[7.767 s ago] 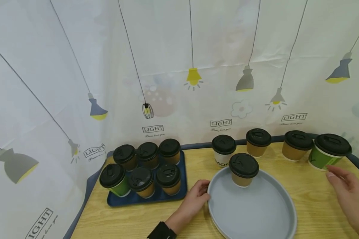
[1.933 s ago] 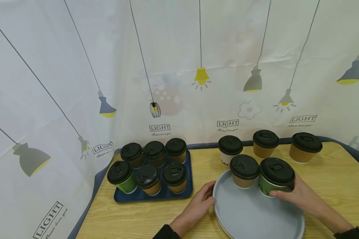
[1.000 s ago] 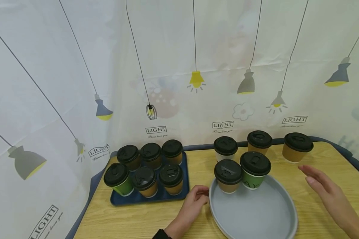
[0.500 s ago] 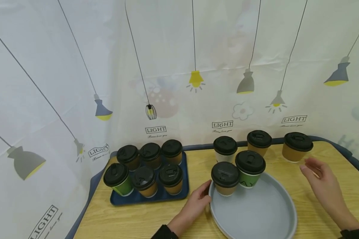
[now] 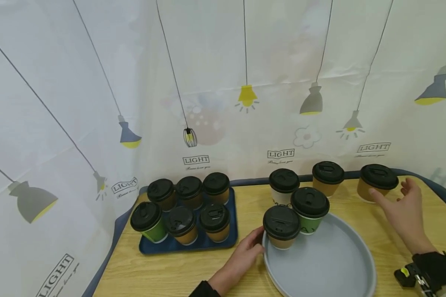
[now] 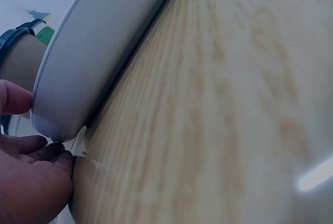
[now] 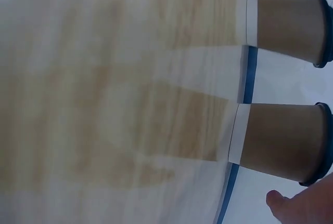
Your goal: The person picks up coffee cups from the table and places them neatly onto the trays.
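Observation:
In the head view my left hand (image 5: 245, 252) holds the left rim of a round grey tray (image 5: 330, 264). The left wrist view shows the thumb on the tray's wall (image 6: 86, 60) and the fingers bent beneath its edge. On the tray stand a brown paper cup (image 5: 281, 227) with a black lid and, behind it, a green cup (image 5: 310, 209). My right hand (image 5: 406, 214) reaches round the right side of another lidded brown cup (image 5: 376, 182), thumb in front, fingers spread. In the right wrist view a gap shows between the thumb (image 7: 278, 203) and this cup (image 7: 281, 138).
Left of the round tray, a dark blue tray (image 5: 187, 247) bears several black-lidded cups. At the back stand a white cup (image 5: 283, 186) and a brown cup (image 5: 328, 178). A printed curtain (image 5: 223, 74) hangs behind the wooden table (image 5: 163, 274).
My right hand has carried the green cup from the back right onto the round tray, released it and moved to the brown cup. Both cups on the tray have shifted left along its rim.

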Motion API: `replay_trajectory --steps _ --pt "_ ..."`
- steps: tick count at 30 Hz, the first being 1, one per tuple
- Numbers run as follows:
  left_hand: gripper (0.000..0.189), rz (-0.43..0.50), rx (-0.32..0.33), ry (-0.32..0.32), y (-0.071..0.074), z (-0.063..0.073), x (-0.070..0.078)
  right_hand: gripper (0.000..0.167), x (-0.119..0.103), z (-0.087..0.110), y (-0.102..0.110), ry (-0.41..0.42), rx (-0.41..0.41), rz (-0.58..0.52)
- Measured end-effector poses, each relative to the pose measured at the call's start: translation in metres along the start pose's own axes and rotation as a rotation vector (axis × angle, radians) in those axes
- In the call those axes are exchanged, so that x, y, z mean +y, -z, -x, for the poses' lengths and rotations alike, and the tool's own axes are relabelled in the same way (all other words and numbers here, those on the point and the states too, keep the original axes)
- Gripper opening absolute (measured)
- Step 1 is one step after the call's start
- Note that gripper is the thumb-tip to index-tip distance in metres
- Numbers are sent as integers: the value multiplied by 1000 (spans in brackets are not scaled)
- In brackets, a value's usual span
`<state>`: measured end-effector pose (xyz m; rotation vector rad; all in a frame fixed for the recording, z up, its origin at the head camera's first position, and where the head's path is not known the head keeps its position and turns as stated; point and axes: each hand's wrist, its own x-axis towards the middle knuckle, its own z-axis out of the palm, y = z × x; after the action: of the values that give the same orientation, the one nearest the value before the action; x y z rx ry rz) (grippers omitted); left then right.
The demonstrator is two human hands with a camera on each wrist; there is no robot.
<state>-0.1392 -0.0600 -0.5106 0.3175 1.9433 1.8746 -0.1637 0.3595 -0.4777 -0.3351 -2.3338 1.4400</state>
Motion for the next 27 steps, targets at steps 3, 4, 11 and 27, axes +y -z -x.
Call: replay_trajectory --steps 3,4,11,27 --pt "68 -4 -3 10 0 2 0 107 2 -12 -3 -23 -8 -2" --pt "68 -7 -3 11 1 2 0 110 3 -16 -4 -30 -14 -3" --pt "65 -18 12 3 1 2 0 119 5 -32 -17 -107 -33 -41" --pt "64 7 -9 11 2 4 1 112 8 -39 -16 -181 -28 20"
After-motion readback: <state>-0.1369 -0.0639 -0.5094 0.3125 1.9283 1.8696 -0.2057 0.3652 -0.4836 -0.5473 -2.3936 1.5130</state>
